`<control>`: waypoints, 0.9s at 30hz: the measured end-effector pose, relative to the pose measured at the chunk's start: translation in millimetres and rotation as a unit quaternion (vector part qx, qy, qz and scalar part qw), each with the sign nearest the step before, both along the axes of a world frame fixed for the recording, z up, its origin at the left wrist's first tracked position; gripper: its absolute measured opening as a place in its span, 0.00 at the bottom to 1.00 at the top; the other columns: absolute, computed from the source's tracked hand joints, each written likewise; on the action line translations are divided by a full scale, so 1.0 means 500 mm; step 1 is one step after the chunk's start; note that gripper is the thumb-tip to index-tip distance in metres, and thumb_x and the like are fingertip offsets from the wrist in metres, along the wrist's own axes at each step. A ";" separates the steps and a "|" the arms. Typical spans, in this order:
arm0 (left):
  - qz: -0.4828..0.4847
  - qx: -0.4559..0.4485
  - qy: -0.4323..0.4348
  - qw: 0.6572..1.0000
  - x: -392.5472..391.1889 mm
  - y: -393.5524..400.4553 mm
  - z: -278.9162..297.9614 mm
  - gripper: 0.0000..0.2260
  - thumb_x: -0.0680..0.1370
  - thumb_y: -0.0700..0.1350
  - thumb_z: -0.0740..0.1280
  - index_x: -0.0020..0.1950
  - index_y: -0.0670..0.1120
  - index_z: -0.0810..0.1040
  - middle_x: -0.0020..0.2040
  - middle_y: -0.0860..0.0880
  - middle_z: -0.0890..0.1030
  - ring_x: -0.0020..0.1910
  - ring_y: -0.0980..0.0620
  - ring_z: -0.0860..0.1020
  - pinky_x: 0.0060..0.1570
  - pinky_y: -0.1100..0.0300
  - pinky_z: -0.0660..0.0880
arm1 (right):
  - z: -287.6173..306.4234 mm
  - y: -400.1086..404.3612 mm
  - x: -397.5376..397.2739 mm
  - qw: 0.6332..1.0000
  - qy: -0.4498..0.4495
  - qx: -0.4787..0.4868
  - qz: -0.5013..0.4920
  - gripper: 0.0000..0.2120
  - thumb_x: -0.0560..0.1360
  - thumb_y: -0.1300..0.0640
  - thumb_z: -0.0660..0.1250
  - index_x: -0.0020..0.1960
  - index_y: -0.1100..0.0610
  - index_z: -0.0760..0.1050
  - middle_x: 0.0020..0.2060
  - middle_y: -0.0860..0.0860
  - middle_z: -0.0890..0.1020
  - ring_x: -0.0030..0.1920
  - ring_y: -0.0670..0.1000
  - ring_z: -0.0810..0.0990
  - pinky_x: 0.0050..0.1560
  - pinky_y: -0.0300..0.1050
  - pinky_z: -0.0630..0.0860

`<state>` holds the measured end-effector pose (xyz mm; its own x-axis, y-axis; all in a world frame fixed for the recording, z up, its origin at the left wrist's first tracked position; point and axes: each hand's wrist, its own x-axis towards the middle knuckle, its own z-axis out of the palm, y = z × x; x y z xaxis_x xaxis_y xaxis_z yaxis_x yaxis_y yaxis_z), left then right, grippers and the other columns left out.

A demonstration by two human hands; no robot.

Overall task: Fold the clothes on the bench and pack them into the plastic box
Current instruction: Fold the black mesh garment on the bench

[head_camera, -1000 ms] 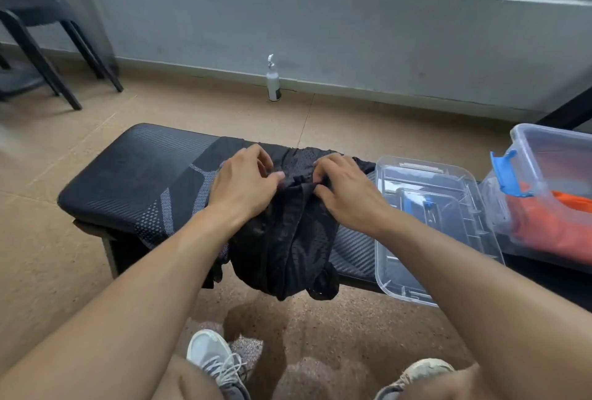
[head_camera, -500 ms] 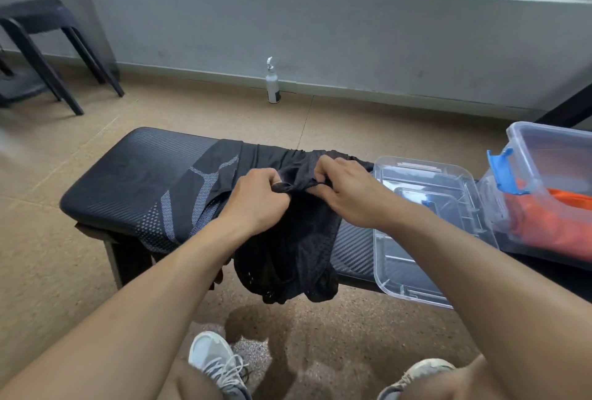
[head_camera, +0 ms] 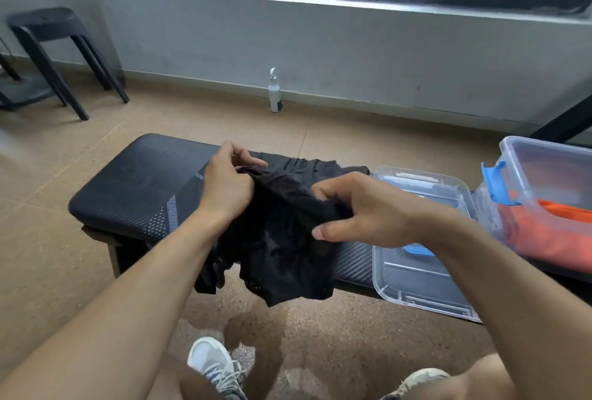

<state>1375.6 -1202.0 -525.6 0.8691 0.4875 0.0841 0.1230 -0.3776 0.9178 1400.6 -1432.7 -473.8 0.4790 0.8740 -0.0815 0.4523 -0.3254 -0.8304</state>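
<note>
One black mesh garment [head_camera: 282, 239] sits at the centre of the view, lifted off the tabletop [head_camera: 128, 185] at its upper edge and hanging down past the near edge. Two hands hold it. The left hand [head_camera: 227, 181], at the garment's 10 o'clock, pinches the upper edge between thumb and curled fingers. The right hand [head_camera: 362, 210], at the garment's 2 o'clock, grips the same edge with fingers curled over the fabric and thumb below. A second dark garment with grey patterned panels [head_camera: 173, 213] lies flat on the tabletop beneath, at 9 o'clock of the mesh garment. One clear lid [head_camera: 416, 271] lies flat on the tabletop at 3 o'clock. One clear plastic box [head_camera: 551, 175] with a blue latch [head_camera: 495, 181] stands beyond the lid at 3 o'clock, holding one orange garment [head_camera: 560, 229]. One white bottle [head_camera: 275, 92] stands on the floor at 12 o'clock. One black stool [head_camera: 57, 47] stands at 10 o'clock. Two shoes appear at 6 o'clock.
</note>
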 end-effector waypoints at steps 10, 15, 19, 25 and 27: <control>0.042 0.019 0.037 0.998 0.029 0.054 -0.027 0.10 0.74 0.36 0.70 0.46 0.51 0.83 0.44 0.53 0.85 0.48 0.48 0.84 0.46 0.55 0.80 | 0.052 -0.129 0.044 0.882 0.336 0.276 -0.183 0.09 0.72 0.65 0.71 0.52 0.60 0.79 0.42 0.56 0.83 0.37 0.51 0.84 0.39 0.42 0.82; -0.081 -0.034 0.131 0.987 0.025 0.067 -0.022 0.04 0.75 0.50 0.75 0.44 0.51 0.89 0.43 0.48 0.88 0.49 0.44 0.86 0.55 0.46 0.80 | -0.034 -0.129 0.109 0.787 0.206 0.276 -0.512 0.04 0.76 0.64 0.71 0.50 0.58 0.80 0.35 0.49 0.86 0.35 0.48 0.82 0.34 0.38 0.80; -0.145 -0.123 0.129 0.973 0.013 0.023 0.002 0.11 0.76 0.54 0.75 0.47 0.46 0.89 0.48 0.44 0.88 0.53 0.40 0.86 0.63 0.41 0.77 | -0.058 -0.104 0.100 0.827 0.163 0.210 -0.495 0.03 0.76 0.63 0.73 0.49 0.57 0.81 0.35 0.48 0.87 0.33 0.46 0.83 0.35 0.38 0.80; -0.191 -0.153 0.104 0.964 -0.004 -0.095 0.008 0.24 0.73 0.63 0.72 0.48 0.42 0.87 0.47 0.42 0.88 0.51 0.39 0.86 0.60 0.35 0.78 | -0.058 -0.020 0.044 0.934 0.139 0.132 -0.301 0.06 0.77 0.63 0.71 0.48 0.52 0.82 0.42 0.50 0.88 0.41 0.46 0.85 0.43 0.39 0.79; -0.189 -0.191 0.083 0.960 -0.011 -0.116 0.010 0.23 0.72 0.63 0.74 0.47 0.43 0.87 0.46 0.41 0.88 0.50 0.38 0.86 0.60 0.36 0.78 | -0.062 -0.010 0.038 0.944 0.114 0.130 -0.282 0.06 0.77 0.62 0.72 0.49 0.52 0.83 0.45 0.51 0.88 0.45 0.47 0.86 0.48 0.41 0.80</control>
